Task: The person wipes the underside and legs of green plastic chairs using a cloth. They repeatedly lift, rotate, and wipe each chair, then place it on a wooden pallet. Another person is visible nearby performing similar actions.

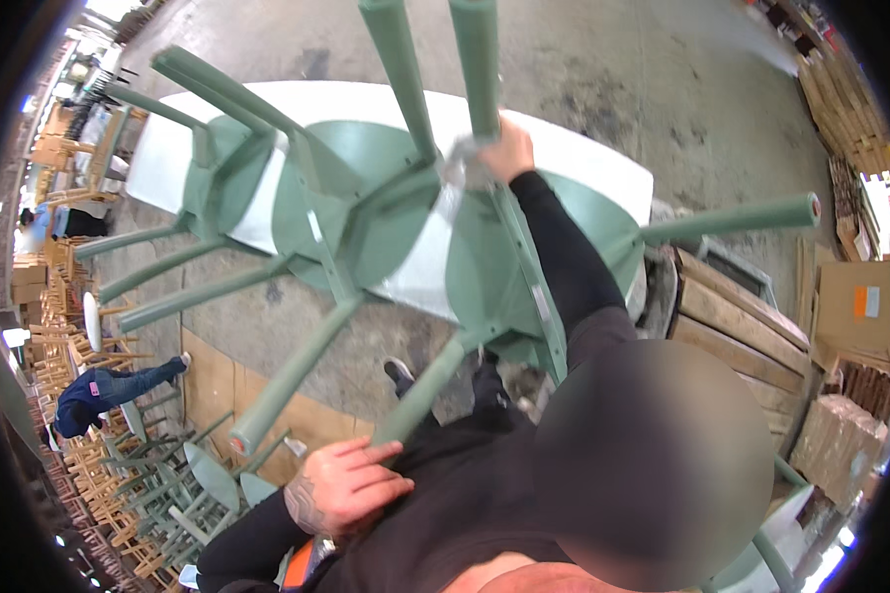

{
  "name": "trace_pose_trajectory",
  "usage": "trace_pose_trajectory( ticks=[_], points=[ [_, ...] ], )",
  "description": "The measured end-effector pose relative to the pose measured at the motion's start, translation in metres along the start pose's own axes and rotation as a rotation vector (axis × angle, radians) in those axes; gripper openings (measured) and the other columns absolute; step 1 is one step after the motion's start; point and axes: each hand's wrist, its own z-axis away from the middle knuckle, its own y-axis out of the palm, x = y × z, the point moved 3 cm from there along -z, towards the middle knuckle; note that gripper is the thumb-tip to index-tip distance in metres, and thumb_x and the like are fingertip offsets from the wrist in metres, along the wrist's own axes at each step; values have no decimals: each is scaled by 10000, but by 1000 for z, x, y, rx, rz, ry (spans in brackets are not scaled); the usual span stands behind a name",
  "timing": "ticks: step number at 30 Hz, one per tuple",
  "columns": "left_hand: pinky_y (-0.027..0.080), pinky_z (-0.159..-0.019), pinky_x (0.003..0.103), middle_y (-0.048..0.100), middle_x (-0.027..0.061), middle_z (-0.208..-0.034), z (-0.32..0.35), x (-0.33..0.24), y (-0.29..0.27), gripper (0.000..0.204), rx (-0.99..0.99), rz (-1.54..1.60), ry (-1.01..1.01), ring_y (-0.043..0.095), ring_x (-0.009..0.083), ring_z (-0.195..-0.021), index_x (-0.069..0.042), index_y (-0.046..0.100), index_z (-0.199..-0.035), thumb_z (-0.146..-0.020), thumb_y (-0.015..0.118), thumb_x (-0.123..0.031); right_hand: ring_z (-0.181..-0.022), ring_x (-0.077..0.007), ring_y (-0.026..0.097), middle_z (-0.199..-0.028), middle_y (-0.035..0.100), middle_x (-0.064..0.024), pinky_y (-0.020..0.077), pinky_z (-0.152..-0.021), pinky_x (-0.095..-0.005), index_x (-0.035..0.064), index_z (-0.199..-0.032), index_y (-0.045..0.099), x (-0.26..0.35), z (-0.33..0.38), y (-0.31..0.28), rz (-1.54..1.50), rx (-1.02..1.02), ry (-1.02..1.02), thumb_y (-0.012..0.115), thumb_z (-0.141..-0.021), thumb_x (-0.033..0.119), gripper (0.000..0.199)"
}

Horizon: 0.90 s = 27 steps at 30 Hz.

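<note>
Upside down on a long white board (603, 163) lie green stools or chairs with legs up: one on the right (470, 262), one in the middle (376, 242) and one at the left (232, 148). My right hand (509, 148) is closed at the base of a far leg (480, 69) of the right one. A crumpled, greyish-white rag (462, 163), blurred, is in its grip; its exact material is unclear. Close to my body, my left hand (351, 489) has its fingers stretched out, the fingertips beside the end of a near leg (425, 390). Its thumb is hidden.
Many green and wooden chairs (208, 474) crowd the lower left, where another person (94, 395) bends over. At the right are a wooden slatted stack (732, 326), a cardboard box (857, 311) and a wrapped bundle (839, 445). Brown cardboard (218, 376) covers part of the concrete floor.
</note>
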Motion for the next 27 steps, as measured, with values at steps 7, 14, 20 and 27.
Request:
trace_pose_trajectory(
  ticks=[7, 14, 20, 27],
  points=[
    [561, -939, 481, 754, 43, -1004, 7, -6, 7, 305, -57, -49, -67, 716, 308, -1139, -109, 766, -1048, -767, 699, -206, -997, -470, 643, -1107, 659, -273, 520, -849, -510, 29, -1377, 536, 204, -40, -94, -349, -564, -697, 780, -709, 111, 717],
    [567, -956, 496, 760, 50, -1010, 2, -9, -7, 360, -86, -67, 24, 720, 306, -1138, -104, 775, -1045, -696, 700, -140, -1004, -401, 679, -1049, 725, -190, 537, -879, -503, 139, -1084, 716, -41, 88, -17, 299, 243, 41, 717, -831, 336, 320],
    [579, -937, 530, 750, 72, -1000, 2, -6, 9, 409, -149, -19, -83, 725, 322, -1114, -97, 775, -1044, -645, 710, -154, -1360, -463, 439, -1461, 412, -241, 468, -1041, -520, 118, -1515, 396, 13, 235, -95, 61, 287, -55, 854, -634, 183, 996],
    [577, -930, 513, 752, 60, -944, 7, -4, 13, 343, -228, -32, -96, 742, 310, -1056, -94, 782, -976, -642, 721, -144, -1514, -553, 206, -1673, 86, -337, 118, -1200, -715, 108, -1669, 56, -39, 269, -6, 585, 538, 236, 730, -784, 251, 1121]
  ],
)
